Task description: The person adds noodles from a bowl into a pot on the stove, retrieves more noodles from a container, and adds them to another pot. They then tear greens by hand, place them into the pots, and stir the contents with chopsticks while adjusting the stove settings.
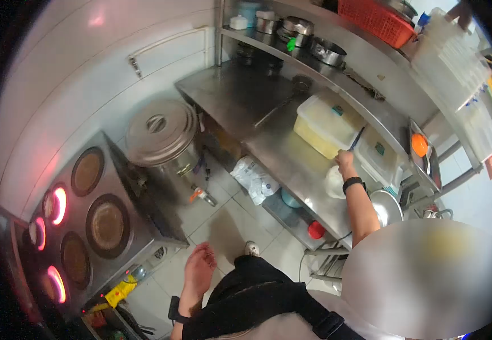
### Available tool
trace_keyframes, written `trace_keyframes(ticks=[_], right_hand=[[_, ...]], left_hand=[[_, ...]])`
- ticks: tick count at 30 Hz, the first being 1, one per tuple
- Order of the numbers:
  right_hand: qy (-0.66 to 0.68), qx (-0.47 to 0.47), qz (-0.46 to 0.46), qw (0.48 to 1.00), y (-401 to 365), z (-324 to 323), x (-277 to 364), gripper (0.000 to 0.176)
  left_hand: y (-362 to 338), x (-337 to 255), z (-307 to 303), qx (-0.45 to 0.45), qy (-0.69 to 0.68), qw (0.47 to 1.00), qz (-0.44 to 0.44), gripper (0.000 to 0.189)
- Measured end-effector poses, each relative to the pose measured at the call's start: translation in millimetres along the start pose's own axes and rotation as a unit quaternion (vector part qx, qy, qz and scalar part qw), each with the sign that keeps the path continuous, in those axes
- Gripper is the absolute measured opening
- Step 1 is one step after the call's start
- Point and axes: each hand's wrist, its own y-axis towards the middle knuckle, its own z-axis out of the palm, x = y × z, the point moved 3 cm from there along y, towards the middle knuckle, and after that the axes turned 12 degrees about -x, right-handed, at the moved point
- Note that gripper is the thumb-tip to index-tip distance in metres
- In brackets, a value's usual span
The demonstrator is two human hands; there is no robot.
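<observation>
We see the right hand [345, 163] reaching out over the brushed stainless-steel counter [280, 150], its fingers curled around the lower end of a thin dark-blue stick-like handle [358, 137]. That handle slants up between two boxes: a translucent rectangular plastic tub with pale-yellow contents [314, 127] and a clear plastic box with a pale lid [377, 152]. Just below the fingers sits a rounded white object [334, 182] — we cannot tell whether it is a bag or a bowl, nor whether the hand touches it. A shiny silver metal bowl [387, 207] stands near the forearm.

The left hand [200, 265] hangs well apart from the counter, grasping nothing, its fingers loosely bent above the pale tiled floor [167, 277].

To the left we have a steel stove with round dark plates [100, 190] and glowing pink rings [59, 205]. Between stove and counter stands a large lidded steel pot with a tap [161, 133] — and beside it, low down, a crumpled white plastic bag [254, 177].
</observation>
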Motion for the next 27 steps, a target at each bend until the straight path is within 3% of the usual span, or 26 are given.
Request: trace_keyframes(ticks=[2, 4, 6, 7, 10, 11, 12, 14, 15, 19, 23, 27], right_hand=[[0.054, -0.009, 0.061, 0.997, 57, 0, -7, 0.018], [0.108, -0.018, 0.115, 0.987, 92, -1, -6, 0.021], [0.168, -0.020, 0.243, 0.955, 103, 0, 2, 0.051], [0.188, -0.003, 0.272, 0.944, 96, -5, 13, 0.049], [0.186, 0.001, 0.280, 0.942, 133, -20, -4, 0.052], [0.158, -0.035, 0.237, 0.958, 90, -15, 30, 0.045], [0.158, -0.049, 0.245, 0.955, 94, -15, 16, 0.045], [0.296, -0.004, 0.208, 0.932, 114, -4, 4, 0.021], [0.343, 0.038, 0.172, 0.923, 116, 9, 10, 0.017], [0.465, -0.004, 0.087, 0.881, 64, 45, 55, 0.017], [0.447, -0.057, 0.045, 0.892, 36, -22, 42, 0.017], [0.407, -0.144, 0.042, 0.901, 27, -139, 13, 0.020]], left_hand=[[37, 16, 44, 0.043, -0.011, 0.996, -0.074, 0.021], [62, 22, 82, 0.053, 0.001, 0.995, -0.089, 0.022], [83, 19, 118, 0.059, 0.016, 0.991, -0.118, 0.021], [95, 17, 132, 0.054, 0.020, 0.991, -0.119, 0.020], [146, 12, 161, 0.079, 0.058, 0.985, -0.144, 0.020], [162, 11, 172, 0.079, 0.066, 0.983, -0.153, 0.020], [178, 9, 184, 0.097, 0.071, 0.980, -0.161, 0.019], [209, 3, 211, 0.123, 0.081, 0.973, -0.176, 0.019], [221, 3, 224, 0.122, 0.095, 0.968, -0.200, 0.018], [259, 1, 271, 0.147, 0.159, 0.949, -0.229, 0.017], [285, 3, 303, 0.205, 0.209, 0.927, -0.235, 0.019], [296, 19, 316, 0.165, 0.220, 0.924, -0.267, 0.020]])
